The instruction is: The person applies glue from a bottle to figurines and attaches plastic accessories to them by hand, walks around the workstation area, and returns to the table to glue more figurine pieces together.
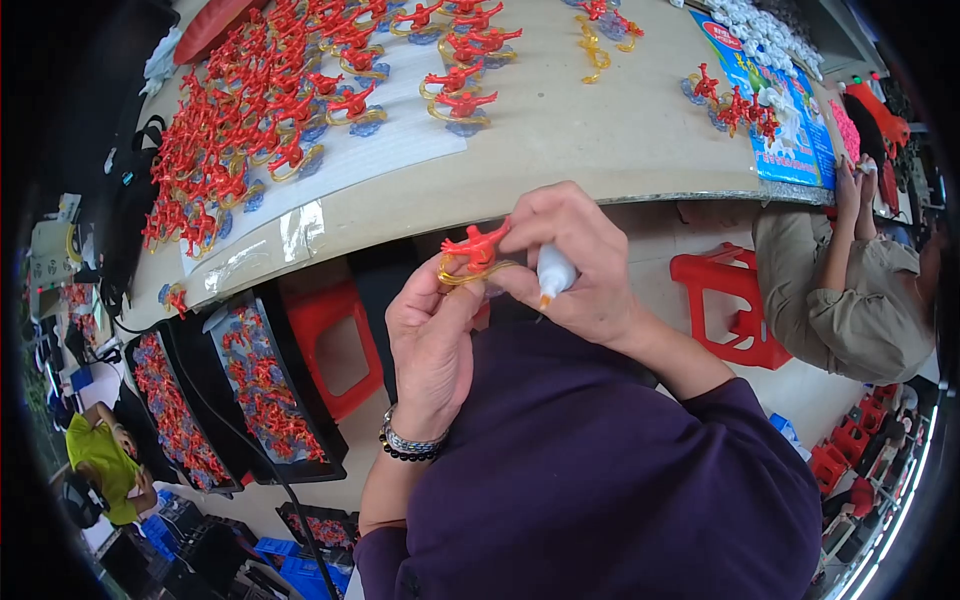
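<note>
Close in front of my body, my left hand [432, 345] pinches a small red figurine [474, 246] with outstretched arms and a gold ribbon-like band around its lower part. My right hand [590, 262] is closed around a small white squeeze bottle [556, 270], its orange-tipped nozzle pointing down toward me. Fingertips of that same hand reach the figurine's right arm. My fingers partly hide the figurine's base.
Many similar red figurines [250, 120] on bluish clear bases crowd the table [570, 140] at left. Trays [265, 385] of more figurines stand below its edge. Red stools [725, 300] are nearby. At right, another person [850, 290] works beside a blue printed sheet [800, 110].
</note>
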{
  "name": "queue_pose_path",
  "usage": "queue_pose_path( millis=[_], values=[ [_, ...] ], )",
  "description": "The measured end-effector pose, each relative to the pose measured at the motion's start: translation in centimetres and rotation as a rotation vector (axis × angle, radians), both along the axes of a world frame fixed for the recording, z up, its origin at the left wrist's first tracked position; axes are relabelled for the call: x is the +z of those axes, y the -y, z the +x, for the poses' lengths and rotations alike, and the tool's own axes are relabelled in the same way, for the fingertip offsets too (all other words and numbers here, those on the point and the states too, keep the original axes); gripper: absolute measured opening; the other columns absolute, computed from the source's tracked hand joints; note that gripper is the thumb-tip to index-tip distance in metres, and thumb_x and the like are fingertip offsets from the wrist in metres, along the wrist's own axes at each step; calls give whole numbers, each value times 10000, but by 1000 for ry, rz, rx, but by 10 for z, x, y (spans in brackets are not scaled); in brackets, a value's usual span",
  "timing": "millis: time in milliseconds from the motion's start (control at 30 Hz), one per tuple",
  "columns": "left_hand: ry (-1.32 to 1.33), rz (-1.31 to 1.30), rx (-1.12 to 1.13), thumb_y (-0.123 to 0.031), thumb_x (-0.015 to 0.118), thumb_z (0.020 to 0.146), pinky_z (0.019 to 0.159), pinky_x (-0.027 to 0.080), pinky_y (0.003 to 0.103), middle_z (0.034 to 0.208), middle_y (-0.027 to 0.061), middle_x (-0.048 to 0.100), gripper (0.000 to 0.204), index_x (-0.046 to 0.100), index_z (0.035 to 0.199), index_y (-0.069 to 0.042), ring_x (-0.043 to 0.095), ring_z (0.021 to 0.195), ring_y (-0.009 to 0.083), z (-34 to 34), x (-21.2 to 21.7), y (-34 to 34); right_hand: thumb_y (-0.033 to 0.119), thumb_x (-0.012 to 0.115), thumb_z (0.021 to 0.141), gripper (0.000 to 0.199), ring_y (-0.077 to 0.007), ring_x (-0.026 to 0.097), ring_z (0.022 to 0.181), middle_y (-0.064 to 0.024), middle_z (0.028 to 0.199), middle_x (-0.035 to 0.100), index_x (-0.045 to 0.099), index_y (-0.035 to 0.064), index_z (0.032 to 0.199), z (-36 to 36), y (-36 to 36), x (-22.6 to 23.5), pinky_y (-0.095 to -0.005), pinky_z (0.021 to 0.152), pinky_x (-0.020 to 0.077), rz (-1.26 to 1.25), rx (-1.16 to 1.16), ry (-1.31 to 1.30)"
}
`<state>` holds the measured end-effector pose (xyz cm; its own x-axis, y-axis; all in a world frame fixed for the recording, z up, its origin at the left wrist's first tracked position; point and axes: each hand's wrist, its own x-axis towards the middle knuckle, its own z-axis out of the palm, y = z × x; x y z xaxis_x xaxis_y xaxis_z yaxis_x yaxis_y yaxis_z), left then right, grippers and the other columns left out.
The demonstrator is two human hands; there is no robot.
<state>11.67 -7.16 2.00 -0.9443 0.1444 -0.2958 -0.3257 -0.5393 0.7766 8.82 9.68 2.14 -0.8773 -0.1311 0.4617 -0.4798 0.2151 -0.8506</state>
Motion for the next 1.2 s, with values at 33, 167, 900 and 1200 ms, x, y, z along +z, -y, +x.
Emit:
queue_pose_path(
  millis=[33,167,900,1200],
  values=[
    [1,-1,2,-19,585,910,640,418,200,1020,22,653,300,592,1209,-4,562,828,39,0,1,0,55,819,711,328,-100,559,710,-101,959,594,636,26,982,0,1,2,-240,608,454,94,-50,-89],
    [30,-19,18,-14,588,903,626,401,204,962,4,647,271,614,1173,-6,531,758,36,0,5,-1,54,827,668,241,-148,572,688,-85,896,559,708,30,877,2,1,7,-275,587,471,178,-121,-188],
    [-65,-146,67,31,586,871,594,389,178,863,-7,611,251,613,1120,39,486,678,21,4,6,-3,-11,787,607,257,-201,548,583,-85,754,575,666,13,833,-6,-2,9,-284,480,423,313,-10,-396],
    [-104,-180,64,24,594,878,611,373,159,852,-24,602,199,622,1075,28,478,693,0,5,6,-4,-9,785,613,243,-193,539,567,-82,750,580,660,12,820,-4,-2,0,-283,464,407,311,-46,-483]
  ],
)
